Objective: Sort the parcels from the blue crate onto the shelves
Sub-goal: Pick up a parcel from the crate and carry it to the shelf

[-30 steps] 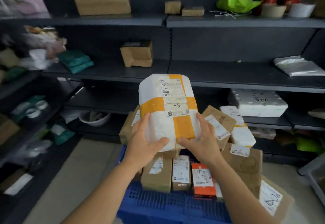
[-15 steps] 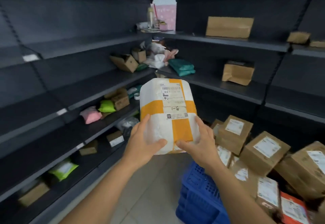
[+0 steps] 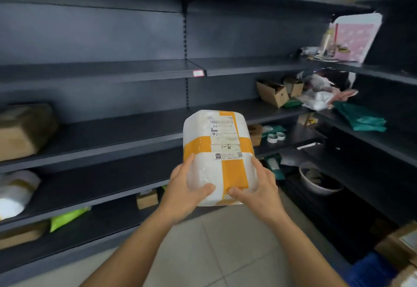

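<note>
Plainly, one white foam-wrapped parcel (image 3: 217, 151) crossed by two orange tape bands, its label handwritten "1-8", stands upright at centre, clasped at its lower end by the left hand (image 3: 187, 191) and right hand (image 3: 259, 191). Dark metal shelves (image 3: 112, 133) rise behind. At two o'clock sit two open cardboard boxes (image 3: 274, 93) and one teal folded bag (image 3: 363, 120); at five o'clock, the blue plastic crate (image 3: 370, 271).

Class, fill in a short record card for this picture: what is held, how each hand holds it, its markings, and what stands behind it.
Held item: white plastic-wrapped parcel crossed with orange tape
Left hand: grips the lower left edge, thumb on the front
Right hand: grips the lower right edge, thumb on the front
Markings: printed label, handwritten 1-8
Behind: dark grey metal shelves
</note>
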{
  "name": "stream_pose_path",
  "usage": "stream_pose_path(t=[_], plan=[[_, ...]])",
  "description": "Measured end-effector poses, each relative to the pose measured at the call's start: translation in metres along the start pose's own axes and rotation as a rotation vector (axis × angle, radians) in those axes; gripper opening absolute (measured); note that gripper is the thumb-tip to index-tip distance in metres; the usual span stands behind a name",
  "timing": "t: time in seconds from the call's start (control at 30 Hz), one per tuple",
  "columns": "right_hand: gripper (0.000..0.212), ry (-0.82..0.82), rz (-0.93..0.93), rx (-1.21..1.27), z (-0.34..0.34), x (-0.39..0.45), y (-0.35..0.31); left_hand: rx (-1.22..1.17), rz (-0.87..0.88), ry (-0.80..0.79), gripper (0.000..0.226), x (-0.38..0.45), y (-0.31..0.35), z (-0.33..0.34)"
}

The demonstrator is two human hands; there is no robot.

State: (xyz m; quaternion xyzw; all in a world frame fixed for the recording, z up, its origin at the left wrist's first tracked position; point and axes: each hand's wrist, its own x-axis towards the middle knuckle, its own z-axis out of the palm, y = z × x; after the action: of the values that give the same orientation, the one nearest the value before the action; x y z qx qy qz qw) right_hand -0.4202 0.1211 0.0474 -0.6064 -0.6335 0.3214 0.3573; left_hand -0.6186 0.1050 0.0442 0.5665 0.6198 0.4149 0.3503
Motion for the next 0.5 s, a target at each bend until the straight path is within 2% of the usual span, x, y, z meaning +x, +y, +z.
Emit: stream_pose_path(t=[0.17, 0.5], plan=[[0.101, -0.133, -0.089, -0.028, 0.060, 0.036, -0.034, 0.055, -0.088, 0.157, 0.097, 0.015, -0.033, -0.055], [0.102, -0.353, -0.249, 0.021, 0.163, 0.138, -0.103, 0.126, -0.134, 0.369, 0.095, 0.081, -0.067, -0.157]])
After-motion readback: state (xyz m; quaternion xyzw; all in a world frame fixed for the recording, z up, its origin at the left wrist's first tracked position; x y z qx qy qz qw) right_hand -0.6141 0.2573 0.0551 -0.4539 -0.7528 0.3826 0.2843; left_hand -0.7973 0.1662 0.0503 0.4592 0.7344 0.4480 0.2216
